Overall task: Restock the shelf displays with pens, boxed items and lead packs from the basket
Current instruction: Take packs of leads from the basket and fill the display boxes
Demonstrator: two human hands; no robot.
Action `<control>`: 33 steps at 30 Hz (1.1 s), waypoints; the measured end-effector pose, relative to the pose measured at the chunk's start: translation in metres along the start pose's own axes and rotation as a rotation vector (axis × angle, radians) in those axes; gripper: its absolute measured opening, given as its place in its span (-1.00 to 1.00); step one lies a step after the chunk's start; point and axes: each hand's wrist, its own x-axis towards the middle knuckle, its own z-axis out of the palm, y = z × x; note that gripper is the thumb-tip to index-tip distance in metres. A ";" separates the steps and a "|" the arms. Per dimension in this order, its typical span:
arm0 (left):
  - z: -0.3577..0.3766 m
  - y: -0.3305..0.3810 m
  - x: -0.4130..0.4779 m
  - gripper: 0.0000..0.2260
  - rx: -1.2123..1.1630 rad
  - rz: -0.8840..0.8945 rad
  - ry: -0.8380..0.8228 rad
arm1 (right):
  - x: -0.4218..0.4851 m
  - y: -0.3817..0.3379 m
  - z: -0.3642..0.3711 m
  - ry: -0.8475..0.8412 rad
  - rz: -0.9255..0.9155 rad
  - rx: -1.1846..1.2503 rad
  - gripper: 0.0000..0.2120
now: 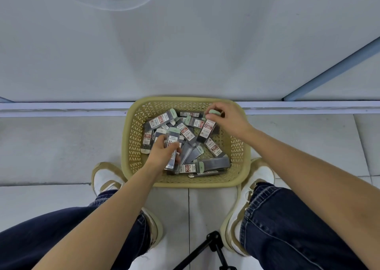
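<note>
Directly below me, a tan, perforated plastic basket sits on the floor between my shoes. Its far rim is just beside the base of a white shelf unit.

The basket holds a loose heap of lead packs. They are slim grey cases with pale green caps and red-and-white labels, lying crossed at every angle. No pens or boxed items show among them.

My left hand grips a small bundle of these cases, held lengthwise over the middle of the heap. My right hand pinches the green cap of one more lead pack near the far right corner. I cannot tell whether its lower end is clear of the heap.

I judge this to be the gathering step, collecting packs to carry to the display. The next move calls for lifting this pack free without dragging its neighbours, then adding it to the bundle with the caps facing one way. Many packs remain, so the restocking seems far from finished.
</note>
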 end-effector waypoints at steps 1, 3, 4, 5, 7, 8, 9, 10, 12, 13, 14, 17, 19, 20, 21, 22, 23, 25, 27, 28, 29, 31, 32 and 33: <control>-0.001 0.000 0.002 -0.84 -0.007 0.002 0.006 | 0.008 -0.002 -0.004 -0.039 -0.015 -0.086 -0.95; -0.003 0.001 0.004 -0.85 -0.020 0.008 0.014 | 0.020 -0.003 -0.004 -0.163 -0.004 -0.221 -0.90; -0.004 0.002 0.005 -0.86 -0.028 0.008 0.016 | 0.023 -0.002 0.000 -0.204 0.008 -0.243 -0.86; -0.004 0.001 0.006 -0.87 -0.031 0.006 0.018 | 0.023 -0.001 0.007 -0.206 0.017 -0.238 -0.79; -0.005 -0.001 0.007 -0.89 -0.025 0.003 0.019 | 0.016 0.000 0.024 -0.130 0.049 -0.161 -0.61; -0.005 -0.002 0.007 -0.91 -0.021 0.003 0.013 | 0.011 0.001 0.032 -0.090 0.077 -0.102 -0.52; -0.005 -0.003 0.007 -0.91 -0.020 0.004 0.007 | 0.005 0.002 0.040 -0.055 0.104 -0.071 -0.45; -0.005 -0.004 0.006 -0.92 -0.022 0.006 0.005 | 0.000 0.004 0.047 -0.021 0.122 -0.083 -0.39; -0.005 -0.006 0.007 -0.93 -0.032 0.006 0.010 | -0.010 0.009 0.062 0.046 0.147 -0.156 -0.29; -0.005 -0.006 0.007 -0.93 -0.039 0.007 0.014 | -0.014 0.010 0.067 0.077 0.160 -0.180 -0.27; -0.004 -0.006 0.007 -0.92 -0.045 0.008 0.017 | -0.017 0.011 0.072 0.104 0.170 -0.196 -0.25; -0.004 -0.005 0.008 -0.91 -0.056 0.005 0.018 | -0.021 0.011 0.076 0.159 0.189 -0.205 -0.30; -0.004 -0.004 0.007 -0.93 -0.058 0.016 0.016 | -0.020 0.010 0.073 0.154 0.210 -0.163 -0.35; -0.003 -0.003 0.007 -0.93 -0.060 0.020 0.015 | -0.020 0.009 0.070 0.126 0.214 -0.139 -0.38; -0.003 -0.003 0.006 -0.94 -0.067 0.020 0.014 | -0.019 0.009 0.068 0.078 0.208 -0.127 -0.42; -0.004 -0.003 0.006 -0.93 -0.073 0.019 0.015 | -0.019 0.008 0.064 0.021 0.191 -0.140 -0.47; -0.004 -0.003 0.006 -0.92 -0.076 0.019 0.016 | -0.019 0.008 0.061 -0.035 0.173 -0.169 -0.53; -0.004 -0.002 0.005 -0.88 -0.070 0.011 0.017 | -0.020 0.008 0.053 -0.102 0.170 -0.167 -0.63; -0.004 0.001 0.003 -0.82 -0.089 -0.009 0.019 | -0.022 0.006 0.041 -0.103 0.229 0.026 -0.65; -0.004 0.004 0.001 -0.79 -0.110 -0.019 0.019 | -0.023 0.003 0.035 -0.096 0.258 0.174 -0.67; -0.003 0.009 -0.001 -0.76 -0.121 -0.024 0.017 | -0.024 -0.002 0.029 -0.092 0.272 0.303 -0.67; 0.001 0.022 -0.007 -0.71 -0.104 -0.004 0.005 | -0.024 -0.014 0.018 -0.076 0.257 0.434 -0.64; 0.003 0.031 -0.011 -0.68 -0.091 0.016 -0.005 | -0.025 -0.022 0.013 -0.065 0.241 0.465 -0.64; 0.007 0.041 -0.016 -0.66 -0.083 0.039 -0.019 | -0.026 -0.030 0.008 -0.053 0.222 0.494 -0.66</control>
